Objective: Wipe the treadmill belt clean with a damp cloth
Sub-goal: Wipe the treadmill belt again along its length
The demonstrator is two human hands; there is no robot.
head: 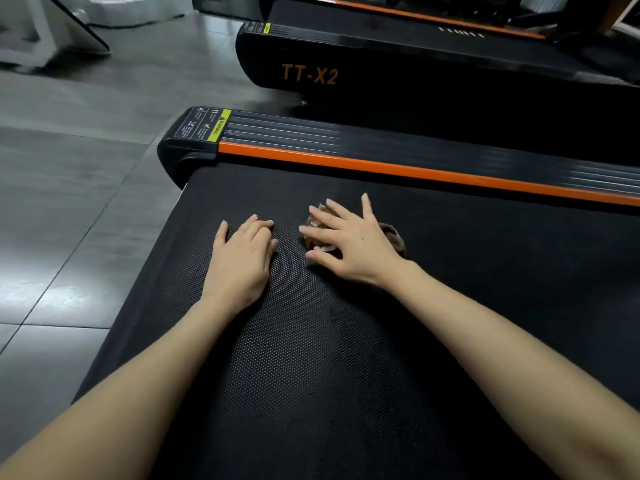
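The black dotted treadmill belt [311, 341] fills the lower middle of the head view. A crumpled brown cloth [393, 237] lies on it near the belt's far end. My right hand [349, 244] presses flat on the cloth with spread, straight fingers, and most of the cloth is hidden under it. My left hand [242, 258] rests on the bare belt just left of the cloth, fingers loosely bent, holding nothing.
An orange and black side rail [381, 157] with a warning sticker [207, 124] borders the belt's far side. A second treadmill marked TT-X2 [310, 74] stands beyond it. Grey tiled floor [69, 202] lies to the left.
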